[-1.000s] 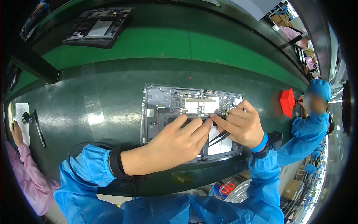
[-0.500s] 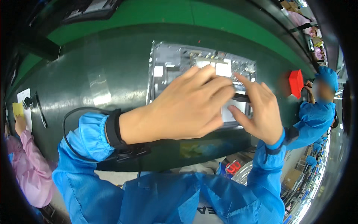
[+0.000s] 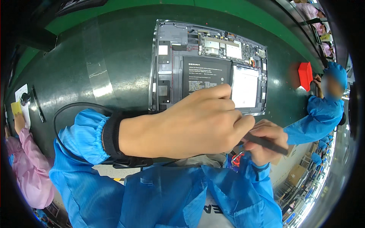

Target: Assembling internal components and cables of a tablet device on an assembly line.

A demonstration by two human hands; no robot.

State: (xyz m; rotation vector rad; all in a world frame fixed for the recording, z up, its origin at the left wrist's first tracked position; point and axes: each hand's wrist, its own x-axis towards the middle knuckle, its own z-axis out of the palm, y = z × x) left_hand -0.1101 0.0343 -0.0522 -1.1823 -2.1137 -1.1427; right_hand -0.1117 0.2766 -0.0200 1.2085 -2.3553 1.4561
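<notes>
Working at the near side of an opened electronic device (image 3: 210,69), laid flat on the green counter (image 3: 129,57), insides up, probably for easy reach. Gripping a dark flat tool (image 3: 272,145) at the near right, with the right hand (image 3: 268,132) clamped on it, seemingly to hold it clear of the device. Holding the left hand (image 3: 205,125) alongside, fingers curled together; cannot tell whether also pinching the tool, perhaps to steady it.

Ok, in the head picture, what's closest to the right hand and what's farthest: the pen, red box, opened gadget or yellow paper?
1. Opened gadget: just ahead of the right hand, toward the left.
2. Red box: farther ahead, on the right.
3. Pen: way over on the left.
4. Yellow paper: farthest, left of the pen.
</notes>
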